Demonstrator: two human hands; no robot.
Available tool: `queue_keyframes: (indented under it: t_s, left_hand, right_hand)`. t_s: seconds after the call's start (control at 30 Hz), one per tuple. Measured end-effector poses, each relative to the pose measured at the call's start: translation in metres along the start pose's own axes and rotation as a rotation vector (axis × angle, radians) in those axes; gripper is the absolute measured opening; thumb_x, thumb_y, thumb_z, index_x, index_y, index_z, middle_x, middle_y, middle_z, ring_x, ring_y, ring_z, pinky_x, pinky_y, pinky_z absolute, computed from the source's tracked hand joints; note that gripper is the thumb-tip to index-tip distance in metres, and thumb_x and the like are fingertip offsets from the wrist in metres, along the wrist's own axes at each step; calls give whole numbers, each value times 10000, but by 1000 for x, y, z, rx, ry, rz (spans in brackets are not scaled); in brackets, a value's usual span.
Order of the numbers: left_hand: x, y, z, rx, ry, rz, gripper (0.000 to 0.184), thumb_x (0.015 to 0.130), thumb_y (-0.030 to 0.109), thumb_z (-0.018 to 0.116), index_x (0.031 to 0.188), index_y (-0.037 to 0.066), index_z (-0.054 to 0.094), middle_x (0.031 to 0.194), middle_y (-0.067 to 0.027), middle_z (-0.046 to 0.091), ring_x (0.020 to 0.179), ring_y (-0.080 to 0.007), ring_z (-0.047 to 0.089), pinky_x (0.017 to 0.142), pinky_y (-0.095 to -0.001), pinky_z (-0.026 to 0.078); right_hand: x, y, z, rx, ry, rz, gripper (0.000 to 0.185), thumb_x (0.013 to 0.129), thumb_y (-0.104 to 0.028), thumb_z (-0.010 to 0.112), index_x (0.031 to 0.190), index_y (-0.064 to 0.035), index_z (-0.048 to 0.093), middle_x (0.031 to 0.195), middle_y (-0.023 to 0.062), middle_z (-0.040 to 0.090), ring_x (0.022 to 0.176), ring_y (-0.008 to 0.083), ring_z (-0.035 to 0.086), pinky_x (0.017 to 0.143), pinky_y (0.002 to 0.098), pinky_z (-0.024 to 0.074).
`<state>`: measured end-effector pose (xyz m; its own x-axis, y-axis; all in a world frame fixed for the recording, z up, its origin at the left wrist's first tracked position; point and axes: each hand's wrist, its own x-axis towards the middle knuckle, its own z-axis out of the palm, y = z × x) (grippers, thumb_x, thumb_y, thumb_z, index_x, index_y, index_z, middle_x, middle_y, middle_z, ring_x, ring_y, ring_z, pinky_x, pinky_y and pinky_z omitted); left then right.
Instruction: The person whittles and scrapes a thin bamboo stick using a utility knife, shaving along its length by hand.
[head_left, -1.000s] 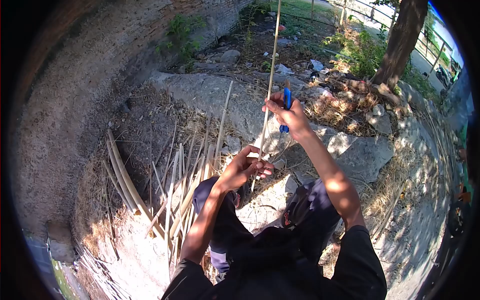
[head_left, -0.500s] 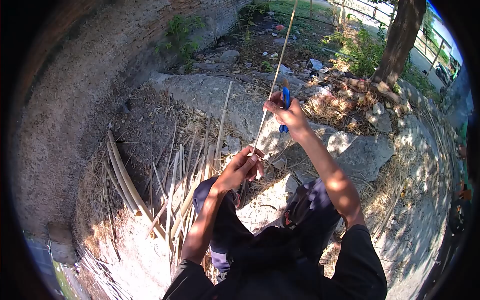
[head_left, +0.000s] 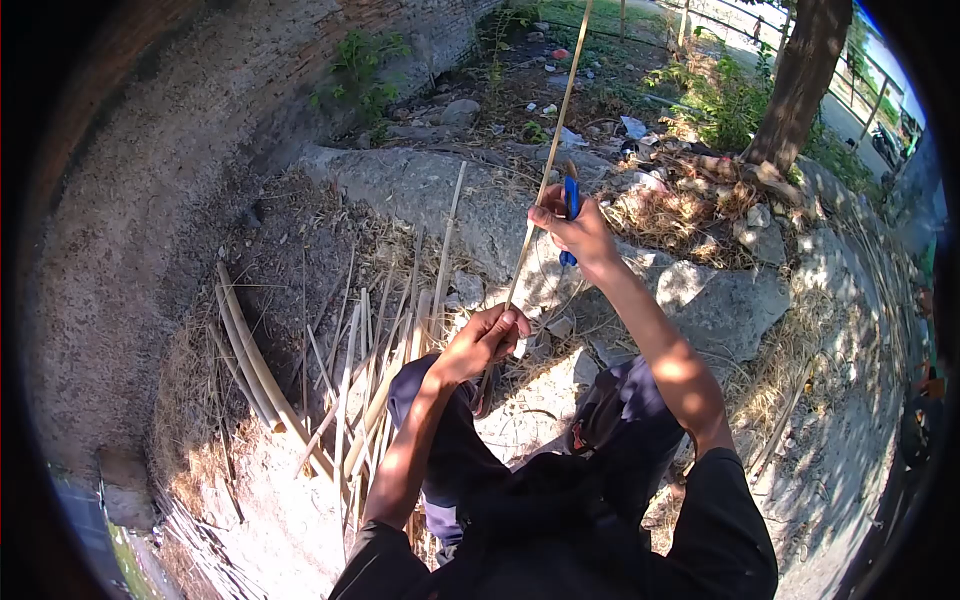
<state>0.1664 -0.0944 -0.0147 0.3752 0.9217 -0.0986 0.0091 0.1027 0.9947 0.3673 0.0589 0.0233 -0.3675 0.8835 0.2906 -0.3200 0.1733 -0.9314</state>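
A long, thin pale stick (head_left: pixel 565 115), like a split bamboo strip, slants up and away from me past the top edge of the view. My left hand (head_left: pixel 487 337) pinches it near its lower part, between thumb and fingers, above my left knee. Higher up, my right hand (head_left: pixel 578 228) is closed, with its thumb and fingers against the same stick. That hand also holds a blue-handled knife (head_left: pixel 572 197) upright in the palm; a short brownish blade shows at its top, and the handle's lower end pokes out beneath the hand.
Several pale strips (head_left: pixel 350 375) lean on the ground left of my legs, beside thicker curved poles (head_left: pixel 250 345). Ahead lies a long stone ledge (head_left: pixel 400 185), with dry grass (head_left: pixel 665 215) and litter behind. A wall (head_left: pixel 150 200) rises at left; a tree trunk (head_left: pixel 800 85) stands at right.
My left hand's fingers have closed more tightly round the stick, and the hand has shifted very slightly. My right hand and the knife are almost where they were.
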Motion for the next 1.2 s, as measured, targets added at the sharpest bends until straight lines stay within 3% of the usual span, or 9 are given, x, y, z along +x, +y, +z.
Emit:
queue_keyframes:
  t_s: [0.5,0.6,0.67,0.7,0.77,0.9,0.93,1.0,1.2]
  left_hand:
    - [-4,-7,-13,-50,-61,-69,341,1161,318,423,1035,56,602,712,38,426,609,-58,363,551,-245,310]
    - [-4,-7,-13,-60,-55,-49,334,1164,307,415,1038,55,593,710,45,416,603,-58,352,550,-242,307]
    - [-1,-14,-11,-25,-33,-28,330,1166,303,409,1061,52,596,709,48,411,603,-58,350,550,-242,309]
    - [0,-14,-9,11,-12,-7,329,1167,299,402,1084,48,599,707,51,405,603,-58,347,549,-242,310]
    - [2,-14,-5,-43,-33,15,336,1167,308,401,1111,45,603,710,50,414,605,-57,351,549,-242,312]
    - [3,-4,-3,-66,-40,43,355,1163,337,404,1206,39,592,743,33,458,615,-61,386,550,-243,350]
    - [5,-4,-2,-65,-41,43,355,1163,337,404,1206,39,592,743,33,458,615,-61,386,550,-243,350]
    - [8,-7,0,-121,70,77,356,1157,356,414,1225,44,571,780,14,503,613,-69,441,554,-243,402]
    - [13,-12,-5,-207,152,158,239,1143,286,478,1170,61,553,776,3,526,587,-70,474,527,-237,414]
  right_hand:
    - [1,4,3,-29,-11,54,224,960,-224,798,1104,-64,737,904,-35,757,583,-21,485,487,199,299]
    - [3,4,4,-51,-19,82,222,955,-206,803,1093,-46,735,910,-17,758,664,11,579,567,204,410]
    - [5,7,9,-76,35,16,212,949,-177,807,1076,-23,736,921,14,760,795,71,666,734,245,520]
    - [6,5,12,-76,36,15,212,949,-177,807,1076,-23,736,921,14,760,795,71,666,734,245,520]
    - [5,1,14,-110,57,58,210,946,-154,807,1079,-7,740,948,41,761,919,123,707,894,300,549]
    - [8,6,14,-78,65,10,215,951,-144,798,1107,-6,745,966,49,765,924,122,713,904,307,554]
    - [8,5,13,-112,43,2,262,964,-179,786,1171,-25,740,951,26,767,759,65,587,723,262,449]
    - [8,4,12,-143,20,-5,311,977,-213,773,1235,-45,735,935,2,769,595,8,462,541,216,345]
    - [4,-6,4,-139,-46,-75,299,1015,-180,706,1287,-55,721,965,24,783,534,-14,390,477,204,283]
